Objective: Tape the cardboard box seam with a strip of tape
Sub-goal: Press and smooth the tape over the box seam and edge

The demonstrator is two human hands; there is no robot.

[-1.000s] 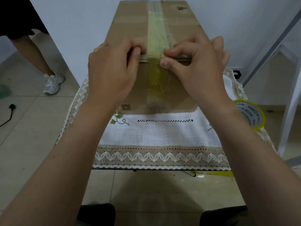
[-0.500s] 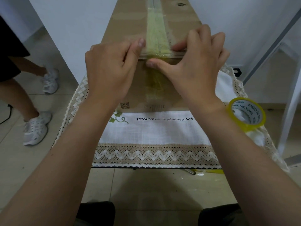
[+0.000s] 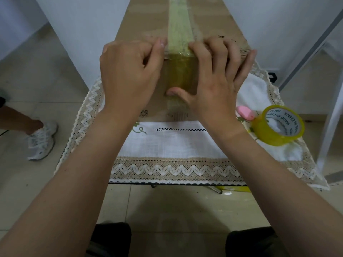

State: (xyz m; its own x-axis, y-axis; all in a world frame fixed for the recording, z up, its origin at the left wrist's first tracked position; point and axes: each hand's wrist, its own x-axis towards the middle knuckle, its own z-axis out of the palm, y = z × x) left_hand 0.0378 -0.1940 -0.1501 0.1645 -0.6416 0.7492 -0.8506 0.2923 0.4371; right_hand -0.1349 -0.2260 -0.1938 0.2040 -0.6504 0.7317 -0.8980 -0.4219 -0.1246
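A long brown cardboard box (image 3: 211, 25) lies on the small table, running away from me. A yellowish strip of tape (image 3: 179, 28) covers its top seam and folds over the near edge down the front face. My left hand (image 3: 130, 71) rests curled on the near top edge, left of the strip, its fingertip beside the tape. My right hand (image 3: 217, 76) lies spread over the near edge on the right, and its thumb presses the tape end flat against the front face. Neither hand grips anything.
A yellow tape roll (image 3: 278, 125) lies on the white lace-edged cloth (image 3: 176, 145) at the right, beside a small pink object (image 3: 245, 112). Another person's leg and white sneaker (image 3: 41, 140) are on the tiled floor at the left. A white frame (image 3: 330, 108) rises at the right.
My right thumb has slid down the front face along the tape. The view has shifted closer to the box. The other person's feet have moved on the left.
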